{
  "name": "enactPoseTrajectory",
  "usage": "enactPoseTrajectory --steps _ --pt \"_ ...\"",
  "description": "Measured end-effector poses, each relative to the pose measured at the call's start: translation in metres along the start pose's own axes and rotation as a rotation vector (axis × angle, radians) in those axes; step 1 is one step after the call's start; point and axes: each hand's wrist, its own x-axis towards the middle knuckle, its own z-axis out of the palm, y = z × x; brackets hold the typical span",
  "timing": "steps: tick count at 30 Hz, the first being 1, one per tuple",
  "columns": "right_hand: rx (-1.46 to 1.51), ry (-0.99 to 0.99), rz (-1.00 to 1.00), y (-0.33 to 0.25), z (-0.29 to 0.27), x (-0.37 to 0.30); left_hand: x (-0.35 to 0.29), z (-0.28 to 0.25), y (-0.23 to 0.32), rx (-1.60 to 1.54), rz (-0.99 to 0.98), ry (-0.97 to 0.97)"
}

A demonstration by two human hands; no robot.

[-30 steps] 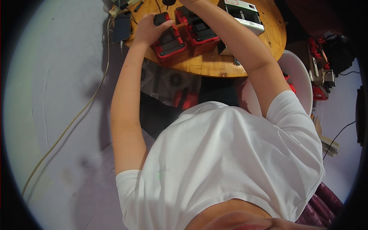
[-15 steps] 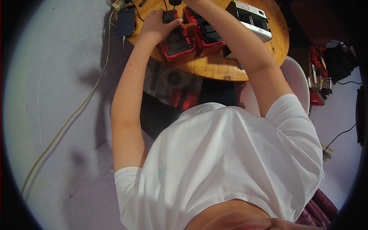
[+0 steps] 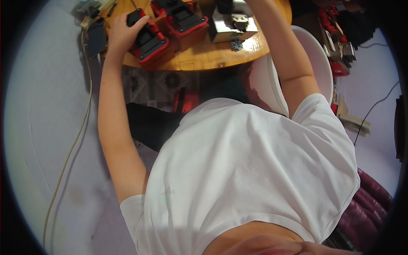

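Observation:
My left hand (image 3: 123, 32) lies on the far part of a red-and-black plastic case (image 3: 148, 42) at the table's near left side. Its thumb reaches across the top, and its fingers bend over the left side. A second red-and-black case (image 3: 182, 19) with a recessed black top stands just to the right. Further right is a silver metal box (image 3: 223, 32) with a small metal block (image 3: 240, 21) at its front. My right forearm passes beyond the box and leaves the picture at the top, so my right hand is out of sight.
Small dark metal pieces (image 3: 236, 45) lie by the round wooden table's (image 3: 199, 63) near edge. A dark flat device (image 3: 97, 37) sits at the left, beside a long cable (image 3: 80, 131). A white tub (image 3: 325, 63) stands under my right arm, with cluttered objects (image 3: 340, 42) beyond it.
The view has shifted, so the table sits further left and higher. My right arm has swung from over the second case to the metal box's right side. My left hand stays on its case.

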Motion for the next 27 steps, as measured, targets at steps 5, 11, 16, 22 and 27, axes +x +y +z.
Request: enactPoseTrajectory --steps 5,11,16,22,27 --pt "-0.254 0.215 -0.123 0.007 -0.040 -0.061 -0.006 0.000 -0.002 0.079 -0.061 -0.009" --pt "-0.172 0.409 -0.193 0.023 -0.052 -0.089 -0.003 0.001 0.011 0.101 -0.055 0.022" --pt "-0.215 0.374 -0.064 0.019 -0.045 -0.078 -0.006 0.000 0.007 0.109 -0.064 0.002" --pt "0.062 0.242 -0.111 0.015 -0.018 -0.024 -0.006 -0.003 0.006 0.034 0.025 0.054" --pt "0.307 0.295 -0.360 0.022 0.084 0.026 -0.015 0.008 -0.037 -0.441 -0.132 0.110"
